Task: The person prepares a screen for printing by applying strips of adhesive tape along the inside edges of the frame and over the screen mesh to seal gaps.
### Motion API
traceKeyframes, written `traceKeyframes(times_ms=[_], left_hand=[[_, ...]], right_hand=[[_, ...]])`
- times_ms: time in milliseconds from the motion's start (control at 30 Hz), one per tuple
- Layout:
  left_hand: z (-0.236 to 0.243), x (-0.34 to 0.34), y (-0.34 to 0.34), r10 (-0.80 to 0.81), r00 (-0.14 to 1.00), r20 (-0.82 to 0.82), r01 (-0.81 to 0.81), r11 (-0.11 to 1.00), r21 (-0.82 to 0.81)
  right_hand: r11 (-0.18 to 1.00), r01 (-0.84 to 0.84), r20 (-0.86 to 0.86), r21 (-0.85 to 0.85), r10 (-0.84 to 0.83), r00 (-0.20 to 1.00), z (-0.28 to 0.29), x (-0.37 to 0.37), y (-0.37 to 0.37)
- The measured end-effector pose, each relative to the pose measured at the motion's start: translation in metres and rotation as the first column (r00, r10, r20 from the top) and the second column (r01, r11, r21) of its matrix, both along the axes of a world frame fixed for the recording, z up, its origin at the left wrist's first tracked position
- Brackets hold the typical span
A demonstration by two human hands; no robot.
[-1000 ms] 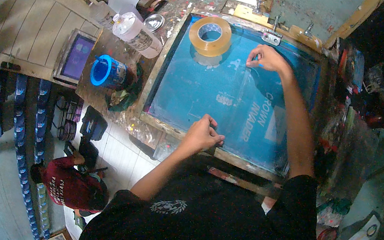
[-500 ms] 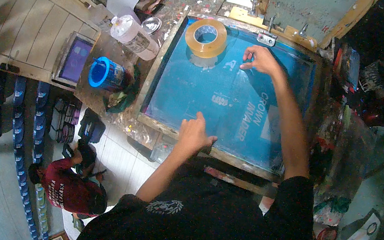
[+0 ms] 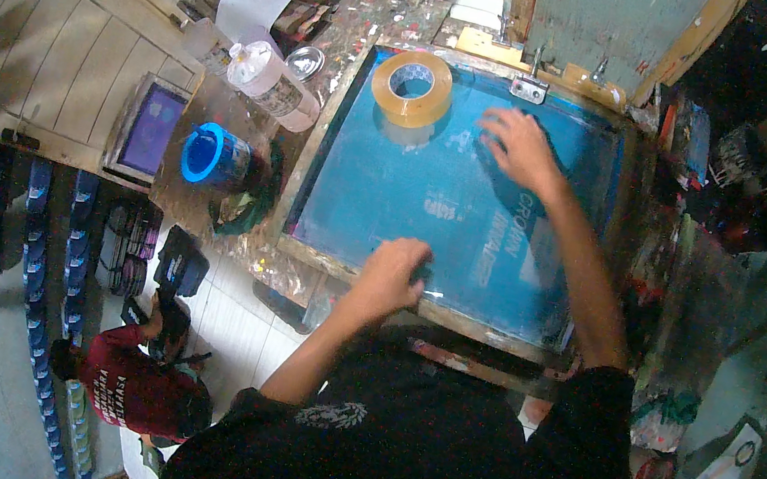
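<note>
A silk-screen frame (image 3: 319, 153) with blue-green mesh (image 3: 363, 180) lies on the work table before me. Pale lettering and small motifs show in the mesh. My left hand (image 3: 389, 276) is over the frame's near edge, its fingers curled in; whatever they hold, if anything, is hidden. Farther off, my right hand (image 3: 520, 151) hovers over or touches the mesh near a pale motif, fingers stretched and somewhat apart. A wide roll of clear tape (image 3: 384, 103) rests on the mesh at the far left.
A metal hinge clamp (image 3: 528, 88) sits at the frame's far edge. On the left stand a blue-rimmed tub (image 3: 205, 154) and a squeeze bottle (image 3: 277, 90). Down on the left, a person in a dark red shirt (image 3: 137, 381) works near rows of dark blue items (image 3: 35, 232).
My left hand's fingers have curled in from a pointing shape, and it has moved slightly nearer. My right hand has shifted nearer, its fingers opening out from a pinch. The tape roll stays put.
</note>
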State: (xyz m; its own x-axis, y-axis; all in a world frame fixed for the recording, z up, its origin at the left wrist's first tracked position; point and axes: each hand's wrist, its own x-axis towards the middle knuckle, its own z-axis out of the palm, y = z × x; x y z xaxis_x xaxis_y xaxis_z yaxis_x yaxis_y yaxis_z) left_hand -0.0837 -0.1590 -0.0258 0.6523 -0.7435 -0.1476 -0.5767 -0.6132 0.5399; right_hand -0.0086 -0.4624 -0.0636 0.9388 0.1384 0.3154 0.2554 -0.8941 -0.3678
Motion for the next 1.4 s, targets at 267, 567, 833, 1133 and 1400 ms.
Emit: traceKeyframes(times_ms=[267, 567, 833, 1133, 1400], left_hand=[[-0.015, -0.03, -0.002, -0.406, 0.914, 0.018, 0.404, 0.903, -0.146], [0.003, 0.099, -0.044, -0.188, 0.964, 0.191, 0.245, 0.906, -0.345], [0.007, 0.231, -0.051, -0.301, 0.757, 0.579, 0.355, 0.934, 0.021], [0.122, 0.104, 0.039, 0.201, 0.819, -0.537, -0.289, 0.954, -0.083], [0.166, 0.087, 0.081, 0.304, 0.923, -0.237, -0.149, 0.848, 0.509]], right_hand=[[0.943, -0.263, -0.14, -0.206, 0.237, 0.961, -0.01, -0.033, 0.011], [0.989, 0.146, 0.117, 0.002, -0.145, 0.982, 0.045, 0.059, 0.016], [0.999, 0.004, 0.183, 0.04, -0.011, 0.983, 0.015, 0.09, 0.003], [0.476, -0.003, -0.313, 0.879, 0.582, 0.751, 0.085, 0.05, 0.008], [0.935, -0.103, -0.483, 0.338, 0.267, 0.834, 0.092, 0.029, -0.118]])
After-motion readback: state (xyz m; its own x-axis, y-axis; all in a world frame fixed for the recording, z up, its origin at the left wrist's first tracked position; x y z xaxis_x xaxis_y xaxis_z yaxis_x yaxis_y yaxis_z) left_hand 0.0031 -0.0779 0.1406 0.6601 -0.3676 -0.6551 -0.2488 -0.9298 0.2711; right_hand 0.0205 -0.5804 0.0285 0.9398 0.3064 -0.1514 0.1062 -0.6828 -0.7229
